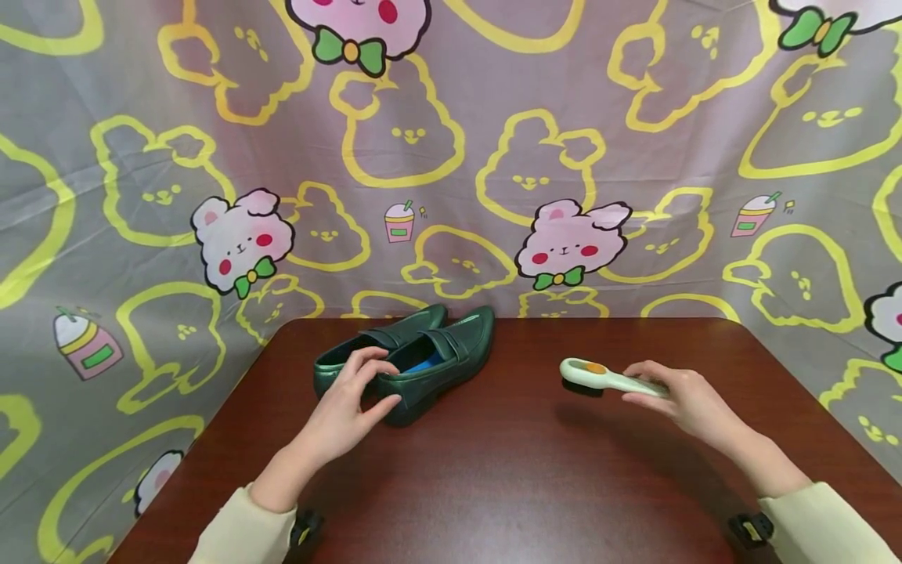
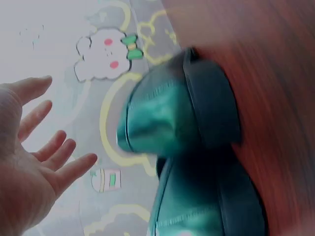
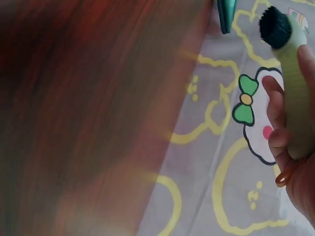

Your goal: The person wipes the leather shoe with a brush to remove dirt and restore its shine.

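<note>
A pair of dark green loafers stands at the back left of the table, toes pointing away; the right loafer shows a blue patch inside, and the left loafer is partly hidden behind it. My left hand hovers at their heels, fingers bent and spread. In the left wrist view that hand is apart from the loafer heels and holds nothing. My right hand grips the handle of a pale green brush above the table. Its dark bristles face down in the head view.
The brown wooden table reaches back to a grey curtain printed with yellow outlines and rabbit faces, which also hangs along both sides. A dark wrist device is at the left cuff and another at the right cuff.
</note>
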Tool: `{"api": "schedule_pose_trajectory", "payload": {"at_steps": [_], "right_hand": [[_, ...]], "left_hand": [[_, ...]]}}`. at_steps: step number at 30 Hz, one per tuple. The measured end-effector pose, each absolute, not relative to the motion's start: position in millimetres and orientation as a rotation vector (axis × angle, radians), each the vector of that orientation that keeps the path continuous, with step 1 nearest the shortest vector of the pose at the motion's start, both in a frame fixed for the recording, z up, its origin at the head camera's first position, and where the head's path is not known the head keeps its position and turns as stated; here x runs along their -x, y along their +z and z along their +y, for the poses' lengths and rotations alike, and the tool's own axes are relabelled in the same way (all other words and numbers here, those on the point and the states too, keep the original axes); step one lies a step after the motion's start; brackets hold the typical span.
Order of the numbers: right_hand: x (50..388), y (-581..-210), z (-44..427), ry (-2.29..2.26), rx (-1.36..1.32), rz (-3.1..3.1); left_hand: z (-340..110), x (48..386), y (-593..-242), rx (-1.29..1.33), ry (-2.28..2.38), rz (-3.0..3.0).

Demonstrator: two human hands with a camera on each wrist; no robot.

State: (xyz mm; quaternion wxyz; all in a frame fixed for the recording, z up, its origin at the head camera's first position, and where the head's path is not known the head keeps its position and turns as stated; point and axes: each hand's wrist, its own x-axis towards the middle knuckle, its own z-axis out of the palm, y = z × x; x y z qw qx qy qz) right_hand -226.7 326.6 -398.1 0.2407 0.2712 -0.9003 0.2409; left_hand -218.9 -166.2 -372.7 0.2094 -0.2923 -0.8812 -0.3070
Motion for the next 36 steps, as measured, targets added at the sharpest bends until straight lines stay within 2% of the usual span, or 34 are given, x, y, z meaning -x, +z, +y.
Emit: {"api": "schedule_pose_trajectory", "payload": {"at_steps": [11,22,36], "right_hand": [[252,-415,316,0.807,-0.870,-2.525],[278,-424,305,0.966,-0.908,-2.720],[307,-434,287,1.040,-1.001,-2.850]], "left_hand": [[-151,215,-383,0.936,-0.864,-2.483],[-173,198,-396,0.794,-0.860,-2.639],[-188,195,-404,0.699,-0.847,-2.663]]}}
